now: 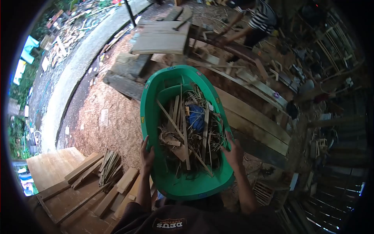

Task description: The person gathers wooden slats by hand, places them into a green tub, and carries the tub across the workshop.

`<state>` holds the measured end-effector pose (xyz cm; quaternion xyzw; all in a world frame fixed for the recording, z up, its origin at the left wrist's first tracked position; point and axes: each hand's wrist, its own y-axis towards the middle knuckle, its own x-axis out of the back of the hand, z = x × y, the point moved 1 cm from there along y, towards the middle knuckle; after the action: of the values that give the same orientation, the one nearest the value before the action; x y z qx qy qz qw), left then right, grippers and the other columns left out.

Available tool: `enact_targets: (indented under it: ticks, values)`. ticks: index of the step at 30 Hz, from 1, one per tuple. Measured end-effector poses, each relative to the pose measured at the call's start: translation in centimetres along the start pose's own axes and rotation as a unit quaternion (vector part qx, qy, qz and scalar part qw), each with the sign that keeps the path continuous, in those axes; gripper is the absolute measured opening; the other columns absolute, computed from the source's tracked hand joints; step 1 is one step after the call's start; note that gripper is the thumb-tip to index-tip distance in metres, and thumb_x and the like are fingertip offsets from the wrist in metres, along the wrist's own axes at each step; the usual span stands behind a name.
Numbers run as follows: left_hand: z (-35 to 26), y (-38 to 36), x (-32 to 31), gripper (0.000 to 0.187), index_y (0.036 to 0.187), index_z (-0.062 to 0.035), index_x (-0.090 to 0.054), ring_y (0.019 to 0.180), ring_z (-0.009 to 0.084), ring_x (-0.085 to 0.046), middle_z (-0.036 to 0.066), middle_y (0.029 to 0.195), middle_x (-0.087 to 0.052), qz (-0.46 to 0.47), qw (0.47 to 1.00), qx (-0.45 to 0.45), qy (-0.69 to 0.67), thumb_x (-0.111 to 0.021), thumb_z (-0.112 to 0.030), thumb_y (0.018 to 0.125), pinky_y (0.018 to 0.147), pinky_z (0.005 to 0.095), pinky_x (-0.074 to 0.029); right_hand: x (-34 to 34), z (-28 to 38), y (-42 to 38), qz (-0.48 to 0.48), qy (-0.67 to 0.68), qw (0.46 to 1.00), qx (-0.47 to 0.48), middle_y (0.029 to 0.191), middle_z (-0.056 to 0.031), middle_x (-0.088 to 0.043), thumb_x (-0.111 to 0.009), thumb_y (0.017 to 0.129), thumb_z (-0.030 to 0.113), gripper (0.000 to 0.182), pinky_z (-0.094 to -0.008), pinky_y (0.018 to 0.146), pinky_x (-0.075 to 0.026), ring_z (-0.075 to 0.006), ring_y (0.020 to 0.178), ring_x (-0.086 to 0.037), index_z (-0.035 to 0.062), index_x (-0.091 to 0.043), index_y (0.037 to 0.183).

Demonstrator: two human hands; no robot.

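Note:
A green plastic tub (149,93) is held up in front of my body. Inside it lie thin wood strips (184,136), shavings and a crumpled blue item (196,117). My left hand (147,156) grips the tub's left rim, fingers closed on its edge. On the right side, my right hand (233,153) clasps the opposite rim, its fingertips reaching over the edge. The undersides of both hands are partly hidden.
Sawdust (113,124) covers the ground to the left. Stacked wood pieces (111,167) lie lower left, long planks (253,124) at right. A wide board (161,37) stands ahead, with a hammer on it. Another person (261,21) in striped clothing bends over wood at the top.

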<state>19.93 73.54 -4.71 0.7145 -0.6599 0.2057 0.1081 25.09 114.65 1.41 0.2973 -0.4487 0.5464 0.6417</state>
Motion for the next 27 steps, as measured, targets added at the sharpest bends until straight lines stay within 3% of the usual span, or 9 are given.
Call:
enact_targets:
  ticks: [4,6,10,12,15,18,22,25,27]
  values:
    - [0.4,5.4,11.5,0.06,0.146,-0.0022,-0.052,0.129,0.0344,-0.058,0.022,0.141,-0.056,-0.047,0.999,-0.019,0.017,-0.061,0.006,0.087,0.107,0.0399,-0.047,-3.8,11.0,3.3,-0.037,-0.037,0.996,0.077,0.112,-0.0199,-0.061,-0.076,0.091,0.021,0.08,-0.0476,0.084,-0.057,-0.0384,0.099,-0.067,0.0379,-0.037,0.159]
    - [0.9,7.0,17.9,0.06,0.146,-0.0021,-0.053,0.129,0.0351,-0.058,0.023,0.141,-0.056,-0.077,0.997,-0.016,0.012,-0.061,0.006,0.087,0.107,0.0403,-0.047,-5.2,17.5,5.6,0.022,-0.007,0.999,0.037,0.117,-0.0212,-0.061,-0.072,0.092,0.015,0.08,-0.0486,0.088,-0.056,-0.0406,0.105,-0.066,0.0391,-0.035,0.159]
    - [-0.6,14.3,26.7,0.061,0.145,-0.0038,-0.054,0.127,0.0382,-0.058,0.024,0.138,-0.057,-0.13,0.987,0.037,0.086,-0.062,0.006,0.085,0.106,0.0422,-0.048,-5.9,30.2,14.2,-0.033,0.0,0.981,0.191,0.119,-0.0231,-0.06,-0.067,0.094,0.01,0.077,-0.0484,0.088,-0.056,-0.0419,0.107,-0.065,0.0399,-0.037,0.158]
    - [0.1,16.2,32.0,0.06,0.144,-0.0044,-0.055,0.126,0.0392,-0.059,0.024,0.136,-0.057,-0.15,0.983,0.043,0.096,-0.061,0.006,0.085,0.106,0.0427,-0.048,-5.8,37.5,16.3,0.066,0.004,0.99,0.125,0.12,-0.0247,-0.059,-0.064,0.095,0.006,0.073,-0.0486,0.088,-0.056,-0.0427,0.107,-0.065,0.0389,-0.041,0.156]
    - [1.2,18.7,38.2,0.052,0.137,-0.0046,-0.062,0.123,0.0392,-0.06,0.023,0.131,-0.059,-0.183,0.98,0.05,0.059,-0.061,0.006,0.086,0.105,0.0426,-0.048,-8.1,45.1,20.3,0.116,0.005,0.985,0.126,0.122,-0.0253,-0.058,-0.062,0.096,0.006,0.069,-0.049,0.089,-0.056,-0.0426,0.107,-0.065,0.0372,-0.044,0.155]
    - [2.9,23.7,42.9,0.044,0.128,-0.0025,-0.069,0.118,0.037,-0.064,0.022,0.126,-0.063,-0.208,0.969,0.056,0.123,-0.06,0.005,0.086,0.101,0.0399,-0.051,-12.2,50.5,25.6,0.102,-0.007,0.976,0.193,0.122,-0.025,-0.058,-0.061,0.097,0.007,0.068,-0.0496,0.087,-0.056,-0.0422,0.105,-0.066,0.0373,-0.043,0.156]
    - [7.1,31.0,48.7,0.039,0.123,-0.0029,-0.072,0.114,0.0322,-0.065,0.02,0.12,-0.065,-0.228,0.968,0.037,0.099,-0.059,0.005,0.088,0.098,0.0373,-0.052,-16.5,58.9,31.2,0.123,0.002,0.976,0.179,0.12,-0.0246,-0.059,-0.06,0.098,0.008,0.065,-0.0495,0.084,-0.057,-0.0415,0.103,-0.066,0.0374,-0.046,0.154]
    - [9.0,39.4,52.5,0.038,0.123,-0.0031,-0.072,0.112,0.0299,-0.066,0.018,0.119,-0.066,-0.209,0.974,0.041,0.078,-0.058,0.005,0.089,0.097,0.0366,-0.052,-21.0,63.1,36.9,0.077,0.013,0.978,0.192,0.123,-0.025,-0.06,-0.058,0.099,0.007,0.061,-0.0481,0.081,-0.058,-0.0399,0.101,-0.068,0.0362,-0.05,0.152]
    - [9.1,45.8,54.3,0.037,0.122,-0.0035,-0.073,0.111,0.0291,-0.066,0.017,0.118,-0.066,-0.194,0.979,0.033,0.055,-0.058,0.006,0.09,0.095,0.0367,-0.053,-23.5,66.2,41.1,0.087,-0.012,0.981,0.175,0.133,-0.0253,-0.059,-0.059,0.099,0.006,0.059,-0.0455,0.079,-0.059,-0.038,0.101,-0.069,0.0337,-0.052,0.151]
